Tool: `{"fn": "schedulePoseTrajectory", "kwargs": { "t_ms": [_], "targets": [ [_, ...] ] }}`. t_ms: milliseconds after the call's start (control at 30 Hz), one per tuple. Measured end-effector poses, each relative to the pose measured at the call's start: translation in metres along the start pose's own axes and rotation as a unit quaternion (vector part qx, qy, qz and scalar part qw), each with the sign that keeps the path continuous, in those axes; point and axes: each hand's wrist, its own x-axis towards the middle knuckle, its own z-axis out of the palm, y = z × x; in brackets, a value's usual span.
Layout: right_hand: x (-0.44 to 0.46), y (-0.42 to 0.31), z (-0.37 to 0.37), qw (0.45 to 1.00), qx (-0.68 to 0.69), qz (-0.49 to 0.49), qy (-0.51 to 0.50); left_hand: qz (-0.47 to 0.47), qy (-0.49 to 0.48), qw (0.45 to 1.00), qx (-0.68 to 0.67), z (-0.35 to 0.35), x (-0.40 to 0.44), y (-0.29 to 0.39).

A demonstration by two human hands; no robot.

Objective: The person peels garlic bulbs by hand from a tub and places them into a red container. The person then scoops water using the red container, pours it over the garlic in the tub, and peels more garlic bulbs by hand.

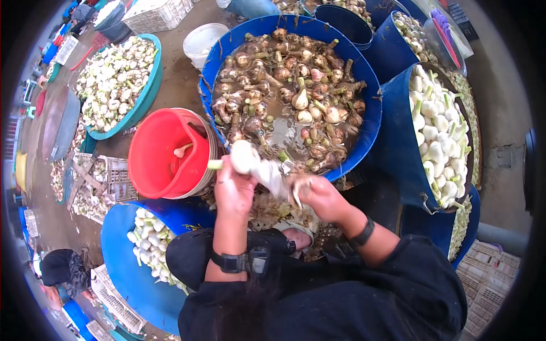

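Observation:
My left hand (234,190) is closed round a white garlic bulb (244,157) whose green cut stem points left. My right hand (318,199) grips loose, blurred skin that stretches from the bulb, to the right of my left hand. Both hands are over the near edge of a blue tub (372,122) of muddy water, where brown unpeeled garlic (281,74) floats with a few paler bulbs. Left of my left hand stands a red bucket (149,153) with a small bulb inside.
Peeled white garlic (438,136) fills a blue barrel at the right; more (151,241) lies in a blue container at lower left. A teal basin (156,74) of garlic, a white bucket (199,42) and crates (156,14) stand beyond. Another person (65,270) is at lower left.

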Motion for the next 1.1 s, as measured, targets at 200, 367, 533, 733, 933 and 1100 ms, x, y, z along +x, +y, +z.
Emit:
{"fn": "schedulePoseTrajectory", "kwargs": {
  "t_ms": [200,367,533,733,933,1100],
  "targets": [
    [-0.015,-0.035,-0.03,0.947,0.264,-0.102,0.154,-0.07,0.052,0.994,-0.062,-0.009,0.002,0.017],
    [0.014,-0.006,-0.011,0.849,-0.522,-0.06,0.045,0.222,0.114,0.934,0.257,0.017,-0.008,-0.005],
    [0.046,-0.019,0.029,0.942,-0.284,0.072,0.162,0.364,0.089,0.85,0.371,0.016,-0.024,-0.014],
    [0.056,-0.008,0.029,0.943,-0.251,0.04,0.215,0.416,0.064,0.826,0.376,0.028,-0.034,-0.015],
    [0.048,0.039,-0.016,0.946,-0.027,0.097,0.31,0.096,0.158,0.982,0.026,0.023,-0.022,0.01],
    [0.03,0.014,-0.03,0.972,0.084,-0.035,0.215,-0.064,0.151,0.978,-0.125,-0.002,-0.021,0.028]
  ]
}}
